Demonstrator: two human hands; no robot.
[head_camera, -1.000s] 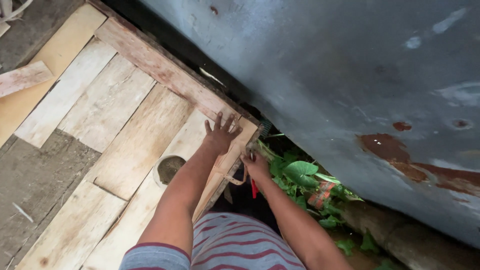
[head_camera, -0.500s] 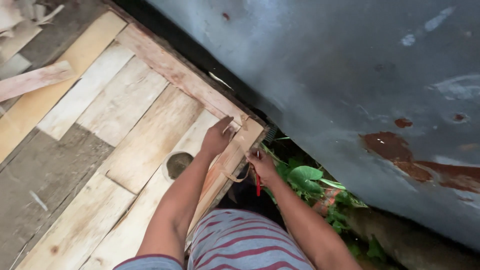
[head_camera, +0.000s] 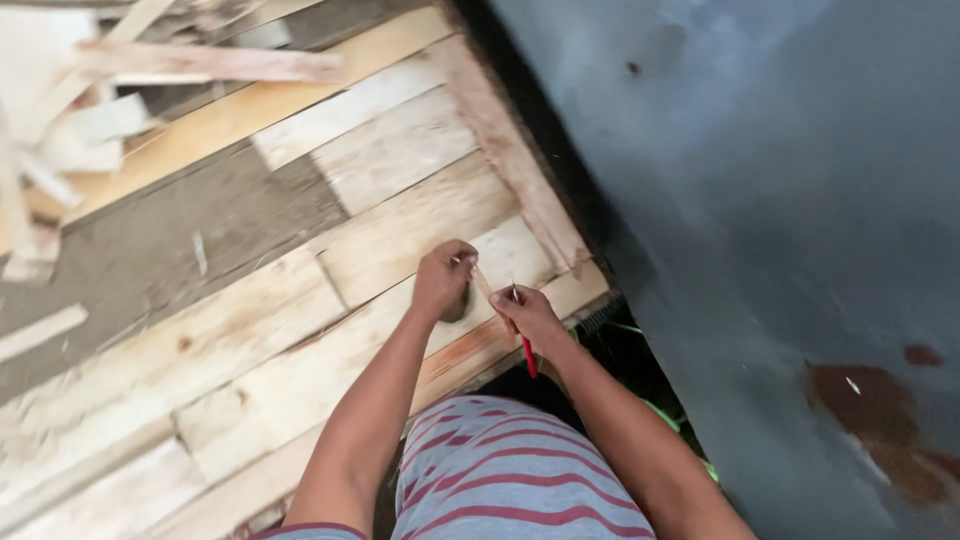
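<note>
My left hand (head_camera: 443, 280) is closed over the near corner of a platform of pale wooden planks (head_camera: 380, 150), pinching one end of a thin pale strip (head_camera: 484, 285). My right hand (head_camera: 530, 318) sits just to its right, gripping a red pencil-like tool (head_camera: 527, 356) whose shaft points down toward me, and it also touches the strip. Both hands rest above a dark knot hole (head_camera: 460, 305) in the plank, mostly hidden by the left hand. My striped shirt (head_camera: 510, 470) fills the bottom of the view.
A grey, rust-spotted metal wall (head_camera: 780, 200) runs along the right side, with a dark gap (head_camera: 620, 350) and some green leaves between it and the planks. Loose wood offcuts (head_camera: 90, 120) lie piled at the upper left. A bare grey board (head_camera: 160, 250) lies among the planks.
The view has shifted toward the planks. My left hand went from spread flat to closed on the strip, and my right hand rose from the gap beside the leaves up to the plank corner.
</note>
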